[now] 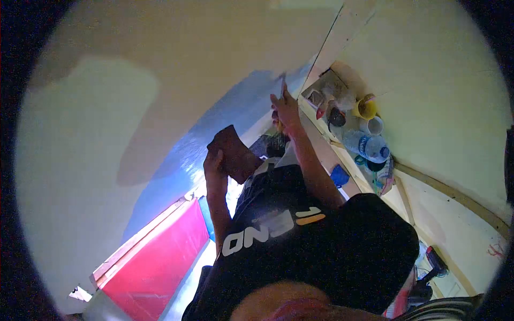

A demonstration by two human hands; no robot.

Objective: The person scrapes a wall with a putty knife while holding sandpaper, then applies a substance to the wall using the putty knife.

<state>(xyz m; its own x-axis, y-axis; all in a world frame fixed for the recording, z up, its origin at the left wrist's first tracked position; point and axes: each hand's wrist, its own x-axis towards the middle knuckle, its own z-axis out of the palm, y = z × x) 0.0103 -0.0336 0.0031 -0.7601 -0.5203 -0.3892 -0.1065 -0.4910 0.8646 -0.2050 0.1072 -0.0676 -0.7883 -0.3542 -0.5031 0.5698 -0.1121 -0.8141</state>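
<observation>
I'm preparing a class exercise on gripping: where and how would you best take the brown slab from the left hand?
I'd pinch the brown slab along its upper-right edge, thumb on one face and fingers behind, coming from the picture's upper right. It looks flat, that edge is free, and the left hand already grips the lower-left side.

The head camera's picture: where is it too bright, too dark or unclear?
In the head view, black surrounds the rounded image; glare whitens part of the blue patch of wall beside the left hand; also in the head view, folds in the dark shirt are hard to see, and detail above the right hand is unclear.
</observation>
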